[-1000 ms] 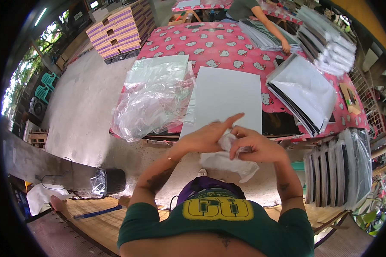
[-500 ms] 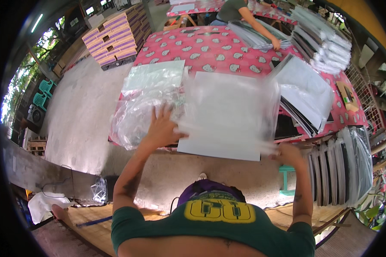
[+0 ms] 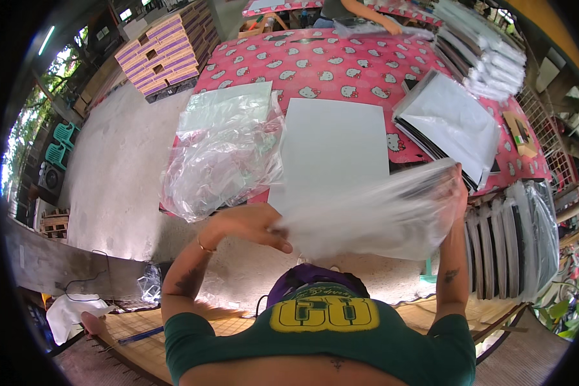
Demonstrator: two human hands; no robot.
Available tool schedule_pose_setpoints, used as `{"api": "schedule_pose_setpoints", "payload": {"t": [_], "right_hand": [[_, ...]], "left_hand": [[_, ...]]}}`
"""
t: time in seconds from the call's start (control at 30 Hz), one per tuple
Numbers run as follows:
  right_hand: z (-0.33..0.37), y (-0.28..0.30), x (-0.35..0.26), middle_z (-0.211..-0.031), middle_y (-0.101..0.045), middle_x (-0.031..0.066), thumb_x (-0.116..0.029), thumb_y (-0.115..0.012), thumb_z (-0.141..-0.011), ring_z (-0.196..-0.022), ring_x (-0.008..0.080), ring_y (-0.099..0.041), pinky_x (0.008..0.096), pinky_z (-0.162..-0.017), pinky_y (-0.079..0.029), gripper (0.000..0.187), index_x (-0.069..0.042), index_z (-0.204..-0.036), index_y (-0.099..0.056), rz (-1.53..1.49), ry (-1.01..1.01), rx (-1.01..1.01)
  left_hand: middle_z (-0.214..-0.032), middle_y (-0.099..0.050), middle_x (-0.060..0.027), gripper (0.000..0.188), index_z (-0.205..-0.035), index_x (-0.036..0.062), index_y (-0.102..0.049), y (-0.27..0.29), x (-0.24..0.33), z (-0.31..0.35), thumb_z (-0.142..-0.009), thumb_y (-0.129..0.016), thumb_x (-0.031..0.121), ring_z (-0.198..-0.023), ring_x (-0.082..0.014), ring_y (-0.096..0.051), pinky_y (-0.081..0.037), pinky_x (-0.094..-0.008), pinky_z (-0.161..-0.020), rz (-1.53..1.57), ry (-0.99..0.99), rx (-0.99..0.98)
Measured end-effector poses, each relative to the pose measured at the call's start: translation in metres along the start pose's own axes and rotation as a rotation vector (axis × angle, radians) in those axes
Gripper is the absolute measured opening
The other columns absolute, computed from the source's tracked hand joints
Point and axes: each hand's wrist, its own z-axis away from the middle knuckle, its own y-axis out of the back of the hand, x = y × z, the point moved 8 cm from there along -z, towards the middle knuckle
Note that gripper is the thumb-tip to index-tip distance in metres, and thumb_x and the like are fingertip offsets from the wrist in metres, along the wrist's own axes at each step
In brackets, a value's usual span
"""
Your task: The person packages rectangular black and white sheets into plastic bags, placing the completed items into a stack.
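Over the near part of a flat white board [image 3: 334, 138], a clear plastic bag [image 3: 373, 215] is stretched between my two hands, blurred by motion. My right hand [image 3: 455, 192] is closed on its upper right corner. At its left end, my left hand [image 3: 257, 226] has bent fingers that seem to pinch the edge. The board lies on the pink patterned table, its near edge hidden by the bag. Left of it rests a loose pile of clear plastic bags [image 3: 222, 157], with a pale sheet [image 3: 228, 106] at the far end.
To the right is a stack of plastic-wrapped panels [image 3: 453, 119], and more wrapped panels [image 3: 514, 248] stand upright below the table edge. A tall wrapped stack [image 3: 486, 55] is farther back. A co-worker's arm [image 3: 373, 16] reaches over the table's far side. Boxes [image 3: 167, 55] are piled at left.
The plastic bag has come up off the board and is now spread toward me. My right hand rose; my left hand moved nearer and its fingers closed. The co-worker's plastic has shifted.
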Motion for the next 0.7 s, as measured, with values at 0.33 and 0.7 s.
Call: {"api": "schedule_pose_setpoints", "payload": {"t": [0.33,0.7], "right_hand": [[0.004,0.065,0.040,-0.106,-0.061,0.0186,-0.042,-0.045,-0.094,-0.103,0.0330,-0.057,0.0504,-0.095,-0.044,0.045,-0.002,-0.111,-0.056,-0.051,-0.181,0.094],[0.073,0.104,0.115,-0.102,-0.061,0.0177,-0.014,-0.060,-0.081,-0.091,0.0271,-0.060,0.0399,-0.080,-0.053,0.049,-0.003,-0.127,-0.050,0.318,-0.231,0.246]], "left_hand": [[-0.112,-0.061,-0.0159,0.044,-0.117,0.0035,-0.059,0.013,-0.092,0.018,-0.089,-0.061,0.037,-0.102,-0.0169,-0.059,-0.051,-0.0327,-0.079,-0.296,-0.070,-0.421],[-0.089,-0.064,-0.0036,0.031,-0.110,0.0015,-0.059,0.032,-0.124,0.048,-0.081,-0.064,0.012,-0.075,-0.0088,-0.057,-0.047,-0.0238,-0.065,0.366,0.378,0.254]]}}
